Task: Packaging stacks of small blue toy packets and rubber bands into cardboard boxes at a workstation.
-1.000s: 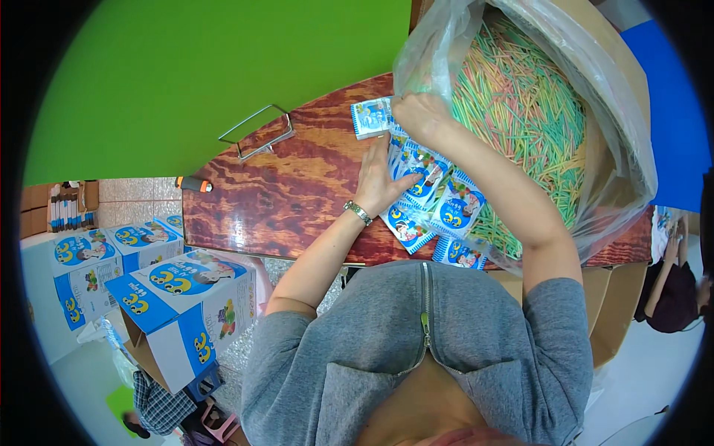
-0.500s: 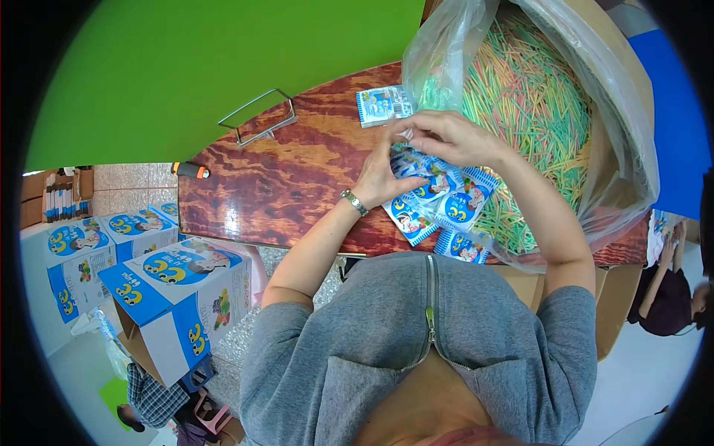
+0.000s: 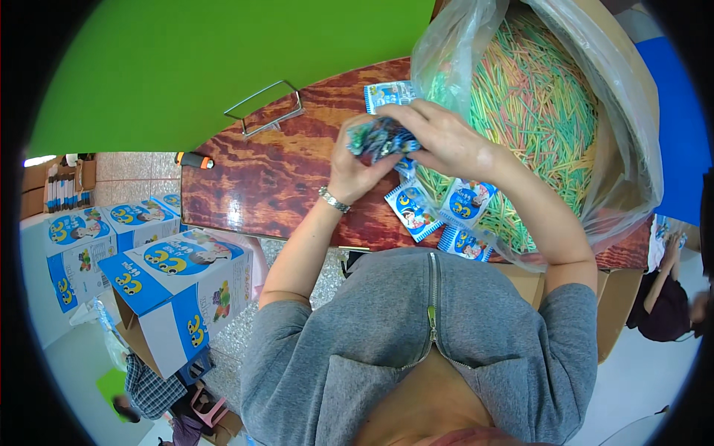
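A blurred bundle of small blue and clear packets (image 3: 381, 139) is held between my two hands over the table. My left hand (image 3: 353, 172) grips its left side, and my right hand (image 3: 450, 141) closes on its right end. Below them, loose blue-and-white packets (image 3: 413, 212) lie partly overlapping near the table's front edge. Another packet (image 3: 388, 94) lies flat just beyond my fingers. To the right of my hands, a clear plastic bag (image 3: 439, 70) spreads open around a heap of thin pastel sticks (image 3: 532, 111) in green, yellow and pink.
The reddish wooden table (image 3: 260, 186) carries a wire stand (image 3: 271, 111) at its far edge and an orange-and-black tool (image 3: 195, 160) at its left corner. Printed blue-and-white cartons (image 3: 178, 290) stand at the left. A cardboard box (image 3: 632, 74) surrounds the bag. Other people sit further off.
My hands have lifted a bundle of packets off the pile and moved it slightly left and away from me. Fewer packets remain on the table below.
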The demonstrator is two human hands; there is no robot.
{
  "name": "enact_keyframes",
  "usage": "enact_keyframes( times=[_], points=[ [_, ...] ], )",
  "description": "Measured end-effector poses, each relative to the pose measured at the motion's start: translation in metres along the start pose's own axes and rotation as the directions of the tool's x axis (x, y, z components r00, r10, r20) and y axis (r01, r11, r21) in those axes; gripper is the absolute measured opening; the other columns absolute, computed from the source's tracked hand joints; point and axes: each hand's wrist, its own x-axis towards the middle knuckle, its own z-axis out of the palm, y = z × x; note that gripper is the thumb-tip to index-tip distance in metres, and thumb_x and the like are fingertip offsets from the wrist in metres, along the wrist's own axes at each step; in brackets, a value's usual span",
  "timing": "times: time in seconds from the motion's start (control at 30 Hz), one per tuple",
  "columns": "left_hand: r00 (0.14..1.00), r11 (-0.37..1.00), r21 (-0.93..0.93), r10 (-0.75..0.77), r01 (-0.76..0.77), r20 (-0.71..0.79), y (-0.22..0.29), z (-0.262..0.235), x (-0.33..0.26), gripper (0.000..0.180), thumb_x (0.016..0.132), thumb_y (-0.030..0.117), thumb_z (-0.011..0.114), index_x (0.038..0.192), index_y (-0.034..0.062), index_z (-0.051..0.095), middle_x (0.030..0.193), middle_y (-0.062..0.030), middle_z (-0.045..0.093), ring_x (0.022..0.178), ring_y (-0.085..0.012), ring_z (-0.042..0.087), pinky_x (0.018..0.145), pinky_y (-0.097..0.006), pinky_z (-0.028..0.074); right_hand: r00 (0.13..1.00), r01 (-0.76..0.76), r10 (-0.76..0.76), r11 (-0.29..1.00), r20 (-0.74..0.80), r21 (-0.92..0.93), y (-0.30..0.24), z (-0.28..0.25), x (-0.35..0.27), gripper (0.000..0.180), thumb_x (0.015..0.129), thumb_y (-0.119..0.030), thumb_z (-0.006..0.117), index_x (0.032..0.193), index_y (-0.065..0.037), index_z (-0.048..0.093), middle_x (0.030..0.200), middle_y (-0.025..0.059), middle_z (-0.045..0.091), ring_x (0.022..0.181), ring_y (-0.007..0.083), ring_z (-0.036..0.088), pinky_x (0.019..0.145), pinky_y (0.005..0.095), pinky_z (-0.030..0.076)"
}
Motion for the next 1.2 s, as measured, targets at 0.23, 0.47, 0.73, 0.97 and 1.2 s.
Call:
enact_keyframes(
  times=[0.23,0.47,0.73,0.97,1.2],
  points=[
    [0.969,0.970,-0.012,-0.244,0.244,0.035,-0.037,-0.027,-0.025,0.086,0.064,0.014,0.089,0.133,0.0013,0.040,0.123,-0.0126,0.055,0.114,-0.0237,0.056,0.097,-0.036,0.047,0.991,0.136,-0.136,0.990,0.002,0.040,0.023,0.055,0.019,0.094,0.071,0.005,0.070,0.151,-0.013,0.024,0.123,0.0189,0.053,0.116,0.0370,0.053,0.099,0.0421,0.046],
    [0.969,0.970,0.008,-0.244,0.244,0.041,-0.035,-0.020,-0.022,0.104,0.065,0.012,0.087,0.146,0.0053,0.022,0.133,-0.0177,0.050,0.122,-0.0264,0.051,0.105,-0.038,0.042,0.967,-0.127,0.206,0.899,-0.148,0.419,0.019,0.080,0.016,0.103,0.067,0.002,0.063,0.153,-0.005,0.008,0.145,0.0282,0.033,0.137,0.0408,0.034,0.115,0.0427,0.027],
    [0.979,0.982,0.116,-0.165,0.151,0.124,-0.040,-0.031,-0.015,0.099,0.067,0.018,0.088,0.143,0.0045,0.025,0.133,-0.0181,0.051,0.122,-0.0270,0.054,0.103,-0.038,0.044,0.984,-0.049,0.119,0.892,-0.129,0.449,0.028,0.082,0.029,0.106,0.065,0.005,0.059,0.153,-0.004,0.002,0.154,0.0281,0.018,0.144,0.0393,0.022,0.118,0.0425,0.023],
    [0.972,0.956,0.224,-0.214,0.189,0.096,-0.050,-0.035,-0.023,0.089,0.069,0.023,0.088,0.139,0.0036,0.035,0.131,-0.0171,0.054,0.121,-0.0264,0.056,0.100,-0.038,0.046,0.894,-0.385,0.442,0.846,-0.081,0.369,0.022,0.076,0.016,0.104,0.077,-0.001,0.069,0.155,-0.013,0.002,0.148,0.0247,0.034,0.132,0.0375,0.043,0.109,0.0440,0.039],
    [0.965,0.964,0.157,-0.235,0.216,0.115,-0.044,-0.035,-0.024,0.096,0.067,0.029,0.090,0.141,0.0043,0.033,0.132,-0.0166,0.053,0.121,-0.0259,0.056,0.100,-0.038,0.045,0.987,-0.097,0.117,0.980,-0.107,0.176,0.034,0.077,0.018,0.088,0.082,0.001,0.066,0.153,-0.016,0.017,0.137,0.0204,0.049,0.118,0.0343,0.056,0.096,0.0415,0.048]
  ],
)
